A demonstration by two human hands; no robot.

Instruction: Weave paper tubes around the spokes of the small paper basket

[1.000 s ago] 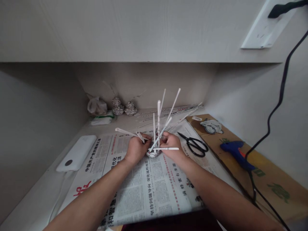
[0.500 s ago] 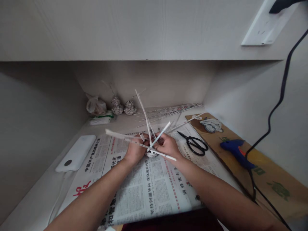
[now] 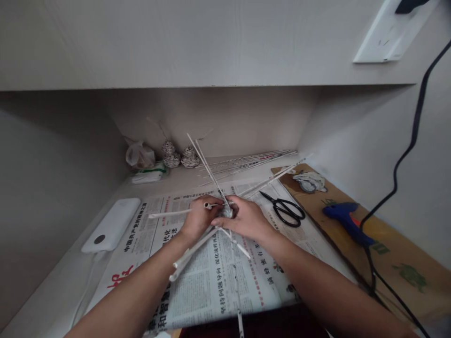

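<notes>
Between my hands, above the newspaper, is a small weaving of rolled paper tubes, its long strands sticking out on several sides. My left hand grips it from the left, fingers curled, with one tube end poking out by the knuckles. From the right, my right hand holds its other side, thumb and fingers closed on it. Two strands rise toward the back wall, others reach left, right and toward me. The fingers hide much of the woven middle.
Black scissors lie to the right. A blue glue gun rests on cardboard beside a crumpled plastic bundle. Behind are two woven gourd shapes, a plastic bag and loose paper tubes. A white power bank lies left.
The weaving has turned in my hands. Strands that crossed upward over it now point down toward me, and two lean together toward the back. My right hand has spread across its front.
</notes>
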